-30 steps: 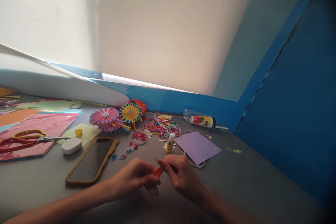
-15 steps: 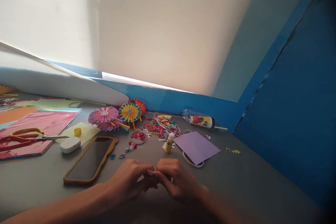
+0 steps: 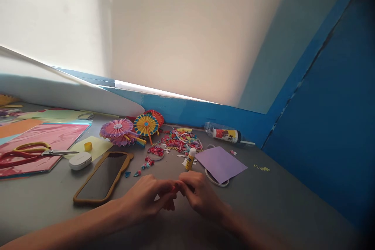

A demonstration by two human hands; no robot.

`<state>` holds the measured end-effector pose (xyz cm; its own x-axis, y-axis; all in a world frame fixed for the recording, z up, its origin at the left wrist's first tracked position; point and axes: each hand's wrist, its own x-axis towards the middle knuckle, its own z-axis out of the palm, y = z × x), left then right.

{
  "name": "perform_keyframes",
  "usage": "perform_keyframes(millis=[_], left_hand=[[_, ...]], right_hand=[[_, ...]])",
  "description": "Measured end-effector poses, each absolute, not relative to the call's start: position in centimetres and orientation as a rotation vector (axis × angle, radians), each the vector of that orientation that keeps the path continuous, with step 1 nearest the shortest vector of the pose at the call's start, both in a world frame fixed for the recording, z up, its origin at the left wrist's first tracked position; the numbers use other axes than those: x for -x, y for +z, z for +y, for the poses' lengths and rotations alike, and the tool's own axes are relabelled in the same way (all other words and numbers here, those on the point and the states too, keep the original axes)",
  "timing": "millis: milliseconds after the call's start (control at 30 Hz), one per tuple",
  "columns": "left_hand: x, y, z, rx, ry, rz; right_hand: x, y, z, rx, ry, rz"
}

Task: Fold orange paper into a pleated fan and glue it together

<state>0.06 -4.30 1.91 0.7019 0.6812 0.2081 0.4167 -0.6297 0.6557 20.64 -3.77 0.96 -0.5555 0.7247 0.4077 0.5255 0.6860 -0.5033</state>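
Left hand (image 3: 148,195) and right hand (image 3: 200,195) pinch red paper (image 3: 175,189) near the glue stick (image 3: 190,160), apparently folding, firm creasing needed next.

Hands, human, one pair, ungloved. Left hand (image 3: 148,195): slim fingers, rounded knuckles, smooth back; wrist bare. Left forearm (image 3: 96,218): slender, bare along its visible length, tapering towards the wrist, smooth in outline. Right hand (image 3: 200,195): of matching build, knuckles softly rounded, back smooth; right thumb (image 3: 186,192) slim, dark at the tip, nail detail too small to tell. Right forearm (image 3: 238,222): bare where distinct, lower portion shadowed and blurred, finer detail illegible.
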Motion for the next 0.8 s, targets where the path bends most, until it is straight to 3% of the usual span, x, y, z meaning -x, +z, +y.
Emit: perform_keyframes(millis=[267, 533, 800], left_hand=[[0.1, 1.6, -4.3, -2.201, 0.608, 0.82], [-0.1, 0.8, -3.5, -2.096, 0.617, 0.742], [-0.3, 0.8, -3.9, -1.364, 0.585, 0.559]], right_hand=[[-20.8, 1.8, -3.4, 1.098, 0.795, -2.073], [-21.2, 2.0, -3.1, 1.136, 0.801, -2.0], [-21.4, 1.9, -2.9, 1.011, 0.73, -2.01]])
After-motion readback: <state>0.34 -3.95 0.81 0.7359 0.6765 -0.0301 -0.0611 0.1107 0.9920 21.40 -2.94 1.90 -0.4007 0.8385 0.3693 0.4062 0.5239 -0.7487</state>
